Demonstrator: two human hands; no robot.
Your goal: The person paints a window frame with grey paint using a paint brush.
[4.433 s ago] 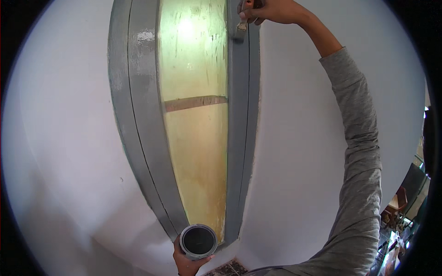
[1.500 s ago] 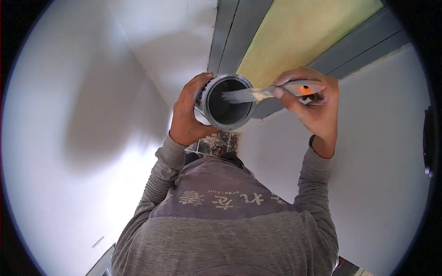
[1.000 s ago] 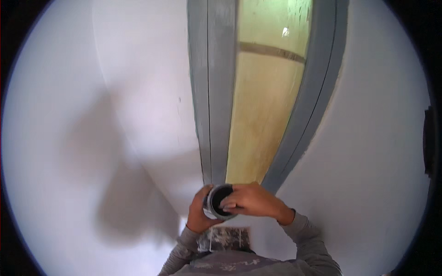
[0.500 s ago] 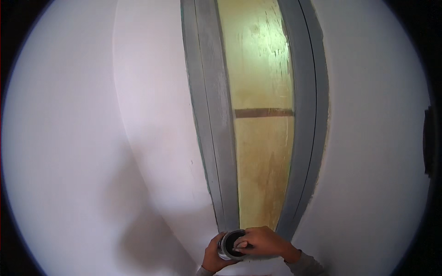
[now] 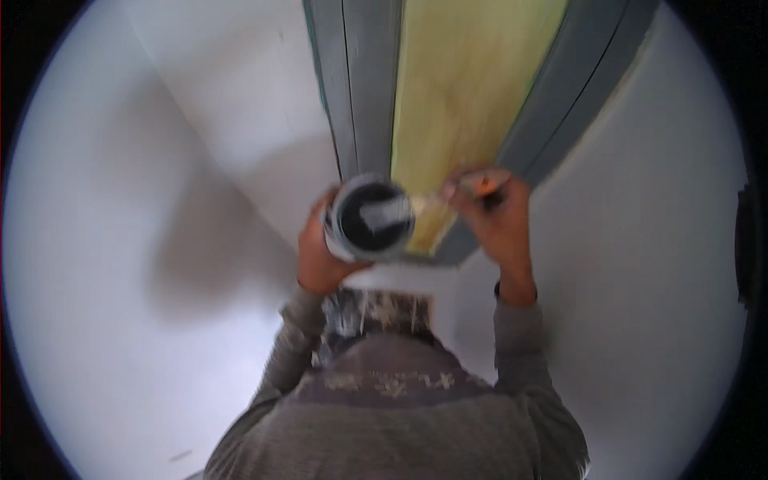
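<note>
**Brush at the paint can, frame waiting above**

The left hand [image 5: 320, 252] is wrapped around a small round paint can [image 5: 370, 220], just left of the frame's centre, fingers curled closed about its side; the can's dark inside faces the camera. The right hand [image 5: 498, 216], right of centre, is closed on the orange-tipped handle of a paintbrush [image 5: 424, 206], whose pale bristles reach over the can's mouth; the picture is blurred, so whether the bristles touch the paint cannot be told. Above both hands, running to the upper edge, stands a grey door frame [image 5: 364, 88] around a yellowish wooden panel [image 5: 468, 88]; white wall [image 5: 200, 120] fills both sides; the person's grey sleeves and top fill the lower middle.

The step in hand looks like loading or wiping the brush at the can; the next move would call for lifting the brush clear without dripping and carrying it to the grey frame, can held level.
</note>
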